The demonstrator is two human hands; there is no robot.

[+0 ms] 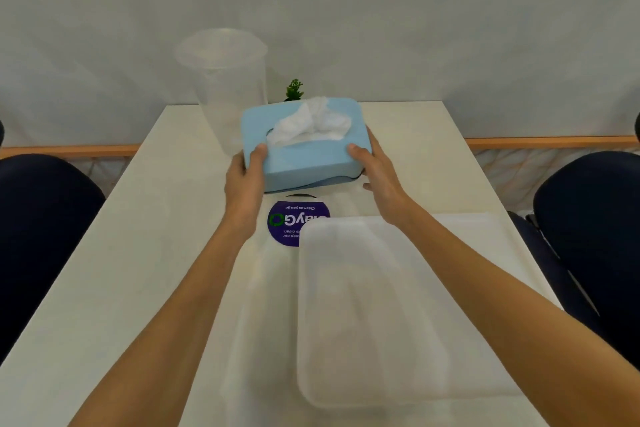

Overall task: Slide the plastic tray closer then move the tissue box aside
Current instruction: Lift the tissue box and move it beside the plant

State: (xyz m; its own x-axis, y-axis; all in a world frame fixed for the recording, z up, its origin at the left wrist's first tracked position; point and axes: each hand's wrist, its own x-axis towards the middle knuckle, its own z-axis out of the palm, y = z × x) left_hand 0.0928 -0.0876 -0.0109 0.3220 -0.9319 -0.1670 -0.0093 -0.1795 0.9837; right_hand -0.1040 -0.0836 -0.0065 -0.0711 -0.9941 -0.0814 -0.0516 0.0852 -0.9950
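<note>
A light blue tissue box (304,156) with white tissue sticking out of its top sits near the middle of the white table (145,218). My left hand (244,180) grips its left end, thumb on top. My right hand (375,170) grips its right end the same way. The box's near edge looks tilted slightly off the table. A translucent white plastic tray (367,315) lies close to me on the table, under my right forearm.
A tall clear plastic container (228,87) stands just behind and left of the box. A small green plant (294,90) peeks up behind it. A purple round sticker (289,224) lies between box and tray. Dark chairs (41,225) flank the table on both sides.
</note>
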